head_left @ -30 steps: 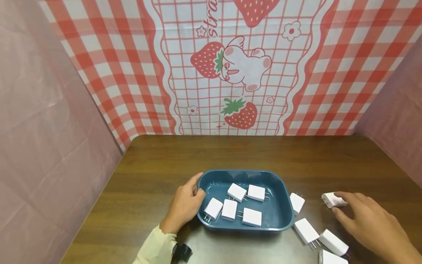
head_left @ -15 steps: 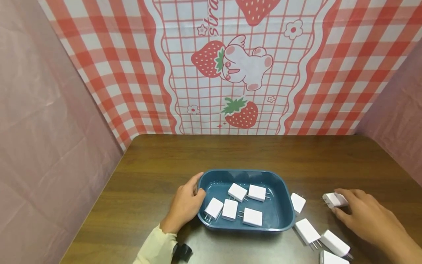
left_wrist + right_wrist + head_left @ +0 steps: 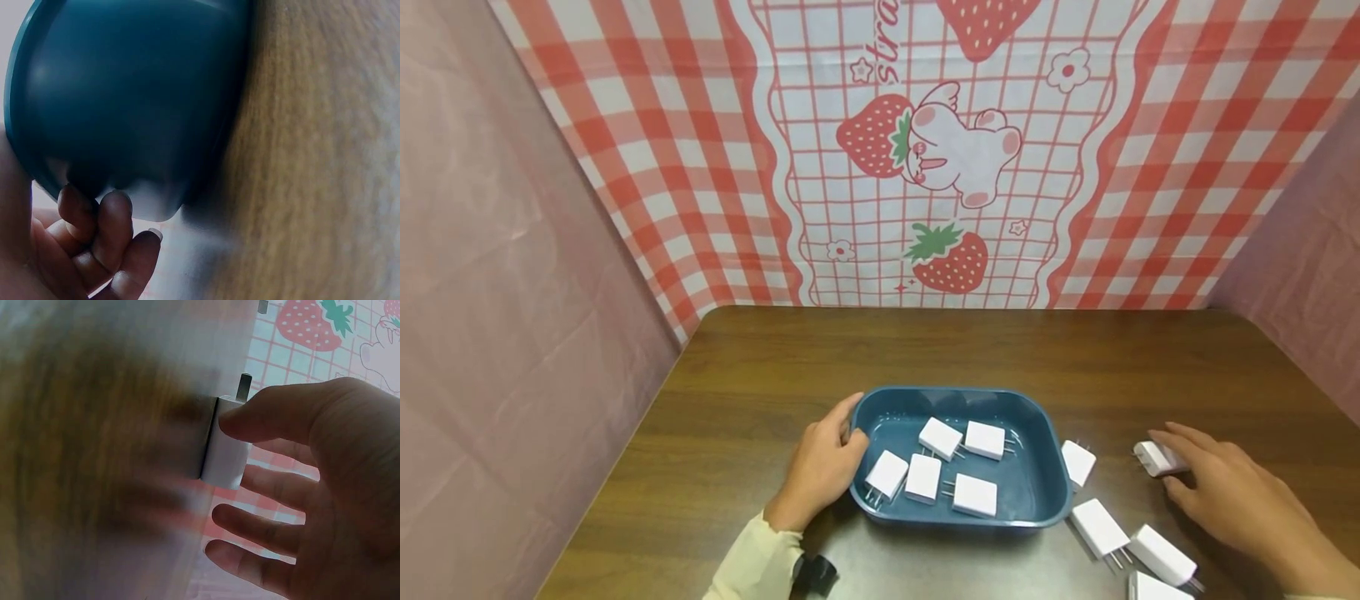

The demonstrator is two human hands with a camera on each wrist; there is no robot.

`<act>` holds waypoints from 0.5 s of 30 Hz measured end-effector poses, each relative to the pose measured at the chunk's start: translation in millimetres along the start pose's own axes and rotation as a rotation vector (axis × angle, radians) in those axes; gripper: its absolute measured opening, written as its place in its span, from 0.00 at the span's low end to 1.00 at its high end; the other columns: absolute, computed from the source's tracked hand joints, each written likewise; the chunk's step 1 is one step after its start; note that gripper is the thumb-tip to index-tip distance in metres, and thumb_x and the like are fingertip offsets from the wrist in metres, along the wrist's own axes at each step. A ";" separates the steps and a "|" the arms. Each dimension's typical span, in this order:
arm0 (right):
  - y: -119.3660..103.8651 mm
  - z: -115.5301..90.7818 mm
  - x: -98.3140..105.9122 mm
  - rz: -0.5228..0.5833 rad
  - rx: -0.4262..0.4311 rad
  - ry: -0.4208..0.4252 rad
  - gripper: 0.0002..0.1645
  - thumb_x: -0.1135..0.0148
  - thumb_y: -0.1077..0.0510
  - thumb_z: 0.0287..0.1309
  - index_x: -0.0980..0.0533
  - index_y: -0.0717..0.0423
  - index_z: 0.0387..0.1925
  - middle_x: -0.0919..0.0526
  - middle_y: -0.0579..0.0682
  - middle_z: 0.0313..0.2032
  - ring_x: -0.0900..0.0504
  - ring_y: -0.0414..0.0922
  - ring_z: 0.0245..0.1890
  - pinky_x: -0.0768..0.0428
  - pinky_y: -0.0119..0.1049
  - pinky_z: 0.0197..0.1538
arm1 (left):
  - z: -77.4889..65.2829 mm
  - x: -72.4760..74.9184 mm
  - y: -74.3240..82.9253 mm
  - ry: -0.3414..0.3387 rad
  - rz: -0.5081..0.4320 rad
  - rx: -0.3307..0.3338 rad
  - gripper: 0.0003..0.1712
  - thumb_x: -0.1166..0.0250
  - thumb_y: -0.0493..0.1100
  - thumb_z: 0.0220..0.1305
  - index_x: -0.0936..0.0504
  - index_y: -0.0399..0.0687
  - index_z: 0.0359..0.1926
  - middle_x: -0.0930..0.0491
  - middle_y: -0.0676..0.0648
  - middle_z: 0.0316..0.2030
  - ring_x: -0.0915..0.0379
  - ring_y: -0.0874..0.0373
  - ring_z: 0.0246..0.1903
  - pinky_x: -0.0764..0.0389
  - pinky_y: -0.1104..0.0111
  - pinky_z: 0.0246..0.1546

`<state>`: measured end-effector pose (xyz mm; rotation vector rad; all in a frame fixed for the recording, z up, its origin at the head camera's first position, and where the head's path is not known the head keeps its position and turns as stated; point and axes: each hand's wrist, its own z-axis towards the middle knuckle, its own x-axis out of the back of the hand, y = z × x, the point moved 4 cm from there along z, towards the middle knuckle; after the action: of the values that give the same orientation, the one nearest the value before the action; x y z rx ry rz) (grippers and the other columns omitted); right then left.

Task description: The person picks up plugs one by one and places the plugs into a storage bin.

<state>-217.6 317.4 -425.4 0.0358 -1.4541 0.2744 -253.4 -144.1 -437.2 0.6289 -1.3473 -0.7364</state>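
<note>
Landmark: blue tray point(image 3: 1018, 485), resting on the wooden table point(image 3: 760, 358); all places below are given from it, as the head view shows them.
Left hand point(image 3: 823, 462): at the tray's left end, thumb at the rim, fingers curled against the outer wall.
Left grip: clamped on the tray's left end.
Right hand point(image 3: 1236, 492): well apart from the tray, on its right; thumb and fingers set on opposite sides of one charger.
Right charger point(image 3: 1156, 458): right of the tray, white, prongs directed toward it; in the right wrist view the thumb overlaps its body and it lies along the tabletop.
Right grip: thumb and fingers spread to either side of the right charger; the fingers hide part of it, so whether they pinch it cannot be told.
Tray contents: five white chargers point(image 3: 975, 495), two in the far half, three in the near half, prongs pointing various ways.
Adjacent charger point(image 3: 1078, 463): just beside the tray's right wall.
Corner charger point(image 3: 1099, 527): near the tray's near right corner, prongs directed away from it.
Outer chargers point(image 3: 1161, 553): two, farther out beyond that corner, the nearer one cut by the frame edge.
Backdrop: red-and-white checked cloth point(image 3: 1157, 167), beyond the tray, printed with strawberries.
Left sleeve point(image 3: 756, 558): pale yellow, on the near left side of the tray.
</note>
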 end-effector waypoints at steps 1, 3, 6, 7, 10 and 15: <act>-0.4 0.6 -0.1 -0.002 0.006 0.005 0.38 0.27 0.59 0.46 0.26 0.60 0.62 0.26 0.67 0.61 0.26 0.73 0.50 0.29 0.72 0.38 | 0.0 0.4 0.1 0.001 0.001 -0.002 0.31 0.41 0.42 0.62 0.25 0.53 0.68 0.36 0.55 0.17 0.40 0.60 0.16 0.41 0.66 0.20; -0.9 1.4 0.0 -0.001 0.013 0.012 0.36 0.27 0.61 0.47 0.26 0.61 0.61 0.24 0.67 0.59 0.25 0.73 0.50 0.28 0.72 0.37 | 0.0 1.1 0.1 0.002 0.001 -0.005 0.31 0.41 0.42 0.62 0.25 0.53 0.68 0.36 0.55 0.17 0.40 0.60 0.16 0.41 0.66 0.20; -1.0 1.3 0.6 -0.003 0.024 0.049 0.31 0.27 0.61 0.48 0.23 0.62 0.57 0.20 0.66 0.54 0.22 0.72 0.47 0.27 0.71 0.37 | -0.2 0.8 0.0 -0.004 -0.007 -0.010 0.31 0.41 0.42 0.62 0.25 0.52 0.68 0.36 0.56 0.17 0.40 0.60 0.16 0.41 0.66 0.20; -0.9 1.2 0.9 -0.003 0.025 0.059 0.30 0.27 0.61 0.49 0.22 0.62 0.56 0.19 0.67 0.52 0.22 0.71 0.47 0.27 0.70 0.37 | -0.3 0.7 -0.1 -0.005 -0.011 -0.011 0.31 0.41 0.42 0.62 0.25 0.52 0.68 0.36 0.55 0.17 0.40 0.60 0.16 0.41 0.66 0.20; -0.7 0.9 1.2 -0.009 0.026 0.085 0.28 0.27 0.60 0.49 0.21 0.62 0.54 0.18 0.67 0.50 0.21 0.71 0.46 0.28 0.70 0.38 | -0.3 0.8 -0.5 -0.002 -0.019 -0.014 0.31 0.41 0.42 0.62 0.25 0.51 0.68 0.35 0.56 0.17 0.40 0.60 0.16 0.40 0.66 0.20; 1.9 0.9 2.7 -0.020 -0.006 0.066 0.26 0.27 0.57 0.51 0.21 0.62 0.52 0.18 0.65 0.45 0.20 0.69 0.44 0.27 0.68 0.34 | -0.3 1.1 -0.9 0.008 -0.019 -0.025 0.31 0.41 0.42 0.62 0.25 0.50 0.67 0.35 0.56 0.16 0.40 0.61 0.16 0.40 0.66 0.20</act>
<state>-218.6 319.5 -422.9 0.0358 -1.3882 0.2527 -253.1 -145.5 -437.2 0.6250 -1.3246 -0.7646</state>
